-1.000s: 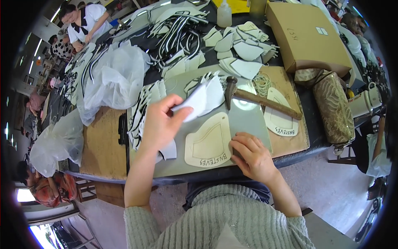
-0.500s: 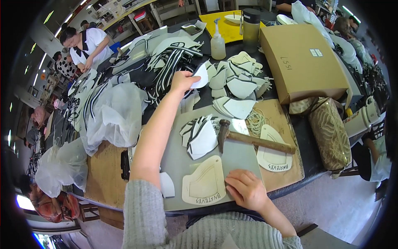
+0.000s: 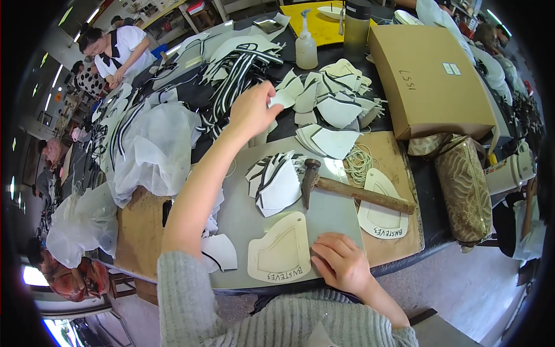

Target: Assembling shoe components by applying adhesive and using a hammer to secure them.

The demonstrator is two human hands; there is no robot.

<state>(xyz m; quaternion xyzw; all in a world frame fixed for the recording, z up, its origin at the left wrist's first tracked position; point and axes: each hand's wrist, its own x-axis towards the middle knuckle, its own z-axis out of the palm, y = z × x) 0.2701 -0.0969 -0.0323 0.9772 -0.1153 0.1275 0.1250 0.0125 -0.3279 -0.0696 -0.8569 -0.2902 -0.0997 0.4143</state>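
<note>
My left hand (image 3: 253, 110) reaches far over the table, its fingers closed on a small white cut piece (image 3: 281, 99) beside a pile of white pieces with dark edging (image 3: 338, 110). My right hand (image 3: 345, 263) rests on the grey board (image 3: 231, 191) near the front edge, fingers curled together, with nothing visible in them. Just left of its fingertips lies a cream template (image 3: 280, 248) with an outlined inset and handwriting. Beyond it sit a stack of black-edged white pieces (image 3: 277, 185) and a wooden-handled hammer (image 3: 364, 194). A white piece (image 3: 219, 253) lies near my left forearm.
A second template (image 3: 381, 217) lies under the hammer handle. Black-and-white strips (image 3: 240, 72), a squeeze bottle (image 3: 306, 49), a dark tumbler (image 3: 356, 32) and a cardboard box (image 3: 430, 81) stand farther back. Plastic bags (image 3: 153, 150) lie left, a patterned pouch (image 3: 462, 188) right. A co-worker (image 3: 118, 52) works far left.
My left hand has shifted slightly up, and its fingers now cover more of the white piece. The view has moved a little; my right hand stays beside the template.
</note>
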